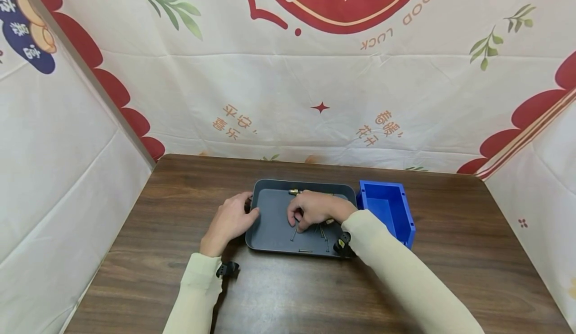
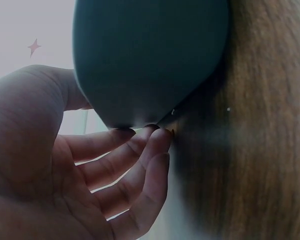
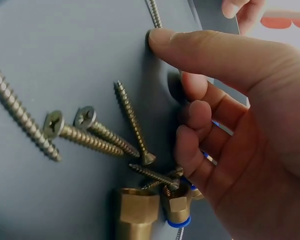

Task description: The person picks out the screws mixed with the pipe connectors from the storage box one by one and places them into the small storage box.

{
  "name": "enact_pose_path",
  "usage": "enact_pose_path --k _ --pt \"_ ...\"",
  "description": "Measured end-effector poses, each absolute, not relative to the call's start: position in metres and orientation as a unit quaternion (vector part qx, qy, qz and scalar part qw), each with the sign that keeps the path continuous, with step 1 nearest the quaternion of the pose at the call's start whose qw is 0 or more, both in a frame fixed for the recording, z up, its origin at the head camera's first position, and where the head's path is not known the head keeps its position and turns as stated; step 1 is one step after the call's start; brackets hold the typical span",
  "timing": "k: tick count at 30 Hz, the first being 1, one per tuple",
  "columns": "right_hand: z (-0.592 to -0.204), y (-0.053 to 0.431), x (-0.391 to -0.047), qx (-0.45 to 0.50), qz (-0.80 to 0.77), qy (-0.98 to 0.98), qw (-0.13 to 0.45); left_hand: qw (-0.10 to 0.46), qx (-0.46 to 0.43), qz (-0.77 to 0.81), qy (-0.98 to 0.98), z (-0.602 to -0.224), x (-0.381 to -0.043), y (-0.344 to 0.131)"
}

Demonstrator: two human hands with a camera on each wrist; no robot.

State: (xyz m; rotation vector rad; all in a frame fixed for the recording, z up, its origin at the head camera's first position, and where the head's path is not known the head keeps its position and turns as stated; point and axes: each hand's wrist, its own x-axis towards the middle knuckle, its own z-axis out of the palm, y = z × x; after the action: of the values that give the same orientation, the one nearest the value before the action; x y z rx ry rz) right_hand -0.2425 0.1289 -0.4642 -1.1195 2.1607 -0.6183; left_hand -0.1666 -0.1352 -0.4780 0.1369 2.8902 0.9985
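The grey tray [image 1: 274, 224] lies on the table, with loose screws and brass fittings in it. At its left side my left hand [image 1: 231, 219] grips the rim, thumb over the edge and fingers against the outer wall [image 2: 150, 95]. My right hand [image 1: 312, 209] reaches low into the tray, fingers bent, with a gap between thumb and index finger. In the right wrist view, a screw [image 3: 154, 12] lies right at the thumb tip. Several other screws [image 3: 92, 140] lie beside this hand, near a brass fitting [image 3: 138, 210] and a blue-ringed brass fitting [image 3: 178, 210].
An open blue bin [image 1: 378, 209] stands against the tray's right side. Another brass piece [image 1: 294, 192] lies by the tray's back wall. The brown wooden table [image 1: 459, 254] meets a printed cloth backdrop [image 1: 270, 84] behind, with white cloth walls on both sides.
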Motion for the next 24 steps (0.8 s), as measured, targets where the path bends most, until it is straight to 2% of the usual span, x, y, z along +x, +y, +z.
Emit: enact_pose_path --k 13,24 --pt "-0.4676 0.1313 -0.2457 -0.440 -0.246 0.812 0.295 0.045 0.044 0.325 0.944 -0.4785 -0.1675 -0.1353" --pt "-0.4673 0.1247 -0.2411 -0.420 -0.286 0.798 0.323 0.041 0.046 0.321 0.945 -0.4786 -0.1674 -0.1354"
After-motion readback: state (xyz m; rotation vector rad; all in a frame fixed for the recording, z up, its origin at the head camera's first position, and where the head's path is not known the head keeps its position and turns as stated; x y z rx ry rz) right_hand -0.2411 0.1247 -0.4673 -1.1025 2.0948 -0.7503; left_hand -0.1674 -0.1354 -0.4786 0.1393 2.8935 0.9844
